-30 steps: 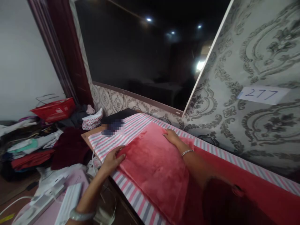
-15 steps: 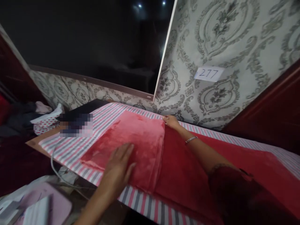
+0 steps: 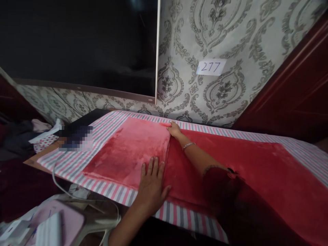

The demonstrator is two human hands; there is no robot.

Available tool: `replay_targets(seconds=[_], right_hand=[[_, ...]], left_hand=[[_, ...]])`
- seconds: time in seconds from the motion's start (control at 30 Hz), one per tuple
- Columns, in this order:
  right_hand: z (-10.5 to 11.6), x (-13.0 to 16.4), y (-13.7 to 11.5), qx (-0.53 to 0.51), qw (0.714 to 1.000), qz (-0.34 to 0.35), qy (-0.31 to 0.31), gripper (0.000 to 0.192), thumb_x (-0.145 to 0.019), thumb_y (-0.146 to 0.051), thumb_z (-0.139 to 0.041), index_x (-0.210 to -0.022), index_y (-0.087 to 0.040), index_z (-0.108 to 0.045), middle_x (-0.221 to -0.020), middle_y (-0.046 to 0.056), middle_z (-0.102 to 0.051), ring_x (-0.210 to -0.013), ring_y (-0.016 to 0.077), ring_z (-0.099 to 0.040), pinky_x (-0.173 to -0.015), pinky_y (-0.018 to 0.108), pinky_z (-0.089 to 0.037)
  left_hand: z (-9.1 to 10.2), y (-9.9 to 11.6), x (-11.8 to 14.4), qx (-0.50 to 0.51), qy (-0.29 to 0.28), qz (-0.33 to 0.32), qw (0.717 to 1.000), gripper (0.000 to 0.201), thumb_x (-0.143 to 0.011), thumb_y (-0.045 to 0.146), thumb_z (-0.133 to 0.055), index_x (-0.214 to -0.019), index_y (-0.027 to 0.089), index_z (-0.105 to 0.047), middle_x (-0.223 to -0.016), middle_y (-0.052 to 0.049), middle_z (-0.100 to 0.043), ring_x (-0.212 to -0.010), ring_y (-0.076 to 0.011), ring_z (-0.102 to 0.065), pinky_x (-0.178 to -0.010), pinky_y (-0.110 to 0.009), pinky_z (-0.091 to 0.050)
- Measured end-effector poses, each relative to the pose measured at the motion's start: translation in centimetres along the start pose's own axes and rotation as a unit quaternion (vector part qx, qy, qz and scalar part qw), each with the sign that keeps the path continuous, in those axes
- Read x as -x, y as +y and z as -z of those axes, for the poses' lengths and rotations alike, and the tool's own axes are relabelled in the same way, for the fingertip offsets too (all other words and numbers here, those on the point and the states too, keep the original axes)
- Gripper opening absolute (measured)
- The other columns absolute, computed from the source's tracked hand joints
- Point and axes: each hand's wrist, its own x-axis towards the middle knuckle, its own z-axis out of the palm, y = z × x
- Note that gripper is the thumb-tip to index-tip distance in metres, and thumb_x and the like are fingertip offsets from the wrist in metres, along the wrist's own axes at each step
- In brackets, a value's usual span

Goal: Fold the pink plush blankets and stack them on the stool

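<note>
A red plush blanket (image 3: 241, 160) lies along a striped cloth (image 3: 102, 147), its left part folded over into a lighter pink-red panel (image 3: 133, 143). My left hand (image 3: 151, 186) rests flat on the near right corner of that panel, fingers spread and thumb out to the right. At the panel's far right corner, the curled fingers of my right hand (image 3: 175, 129) grip the blanket's edge. A bracelet (image 3: 189, 146) circles my right wrist.
A dark pixelated item (image 3: 75, 136) lies at the left end, with a grey cord (image 3: 55, 177) hanging nearby. Behind is a large black screen (image 3: 84, 44) against patterned wallpaper. At lower left are a pink stool top (image 3: 73, 218) and heaped clothes (image 3: 15, 140).
My left hand has moved right across the folded panel to its near right corner. My right hand stays at the far corner of the fold. The view has shifted slightly right.
</note>
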Motion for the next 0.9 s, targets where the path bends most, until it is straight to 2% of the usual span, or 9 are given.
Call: replay_targets(seconds=[0.07, 0.13, 0.27, 0.37, 0.43, 0.53, 0.63, 0.73, 0.9], right_hand=[[0.3, 0.4, -0.1, 0.003, 1.0, 0.016, 0.004, 0.041, -0.089, -0.019, -0.053, -0.129, -0.014, -0.059, -0.12, 0.013, -0.069, -0.11, 0.0262, -0.066, -0.092, 0.035, -0.051], [0.8, 1.3, -0.3, 0.006, 0.999, 0.046, 0.013, 0.049, -0.091, -0.019, -0.05, -0.139, -0.014, -0.053, -0.131, 0.015, -0.064, -0.119, 0.0269, -0.062, -0.098, 0.038, -0.049], [1.5, 4.2, -0.7, 0.018, 0.987, 0.156, 0.022, 0.061, -0.093, -0.027, -0.053, -0.152, -0.017, -0.042, -0.161, 0.013, -0.037, -0.146, 0.0269, -0.036, -0.117, 0.041, -0.034], [1.6, 6.1, -0.6, 0.068, 0.97, 0.235, -0.005, 0.067, -0.096, -0.039, -0.051, -0.158, -0.02, -0.032, -0.169, 0.009, -0.02, -0.154, 0.0269, -0.017, -0.123, 0.048, -0.021], [1.6, 6.6, -0.2, 0.106, 0.966, 0.233, -0.041, 0.07, -0.099, -0.044, -0.045, -0.161, -0.02, -0.023, -0.17, 0.008, -0.012, -0.156, 0.027, -0.008, -0.123, 0.054, -0.015], [1.7, 6.3, 0.7, 0.126, 0.969, 0.191, -0.095, 0.065, -0.102, -0.048, -0.04, -0.16, -0.024, -0.025, -0.169, 0.007, -0.016, -0.156, 0.0255, -0.012, -0.122, 0.057, -0.014], [1.9, 5.5, 1.3, 0.123, 0.971, 0.179, -0.106, 0.059, -0.101, -0.047, -0.041, -0.156, -0.027, -0.036, -0.167, 0.005, -0.027, -0.153, 0.0257, -0.023, -0.12, 0.055, -0.021], [2.1, 4.8, 0.9, 0.119, 0.973, 0.177, -0.083, 0.052, -0.101, -0.039, -0.041, -0.15, -0.021, -0.045, -0.163, 0.009, -0.035, -0.151, 0.0261, -0.029, -0.119, 0.051, -0.027], [2.0, 3.8, 0.6, 0.111, 0.973, 0.198, -0.049, 0.059, -0.102, -0.039, -0.041, -0.156, -0.018, -0.034, -0.165, 0.012, -0.03, -0.154, 0.0252, -0.019, -0.123, 0.05, -0.014]], left_hand=[[1.2, -0.4, -0.1, 0.023, -0.035, -0.004, 0.999, 0.076, -0.088, 0.042, -0.064, -0.153, 0.013, -0.039, -0.163, -0.023, -0.029, -0.153, -0.0402, -0.02, -0.119, -0.068, -0.022], [2.8, -1.3, -0.6, 0.063, -0.045, -0.01, 0.997, 0.065, -0.093, 0.042, -0.057, -0.151, 0.016, -0.044, -0.159, -0.019, -0.039, -0.149, -0.0351, -0.033, -0.118, -0.061, -0.032], [5.5, -3.5, -4.1, 0.094, 0.029, -0.013, 0.995, 0.048, -0.1, 0.032, -0.04, -0.143, 0.017, -0.054, -0.145, -0.015, -0.059, -0.135, -0.0259, -0.055, -0.113, -0.049, -0.044], [6.4, -4.2, -8.2, 0.028, 0.031, 0.004, 0.999, 0.05, -0.098, 0.027, -0.041, -0.144, 0.013, -0.052, -0.149, -0.018, -0.054, -0.14, -0.0279, -0.049, -0.117, -0.051, -0.037], [6.2, -3.9, -10.6, -0.027, -0.01, 0.035, 0.999, 0.055, -0.097, 0.028, -0.042, -0.149, 0.01, -0.045, -0.157, -0.02, -0.042, -0.148, -0.0304, -0.037, -0.12, -0.055, -0.029], [4.5, -2.9, -12.2, -0.094, -0.064, 0.072, 0.991, 0.057, -0.099, 0.034, -0.041, -0.152, 0.013, -0.042, -0.163, -0.019, -0.033, -0.152, -0.0346, -0.027, -0.119, -0.061, -0.024], [2.4, -2.5, -12.0, -0.15, -0.045, 0.07, 0.985, 0.054, -0.1, 0.035, -0.039, -0.151, 0.017, -0.046, -0.162, -0.018, -0.035, -0.151, -0.0365, -0.028, -0.118, -0.064, -0.023], [1.3, -2.7, -11.5, -0.169, -0.021, 0.064, 0.983, 0.054, -0.1, 0.033, -0.039, -0.151, 0.019, -0.046, -0.161, -0.018, -0.037, -0.15, -0.0364, -0.031, -0.118, -0.063, -0.025], [1.2, -3.0, -11.6, -0.188, -0.015, 0.062, 0.98, 0.053, -0.1, 0.035, -0.04, -0.151, 0.02, -0.047, -0.161, -0.017, -0.037, -0.149, -0.0375, -0.032, -0.117, -0.063, -0.027]])
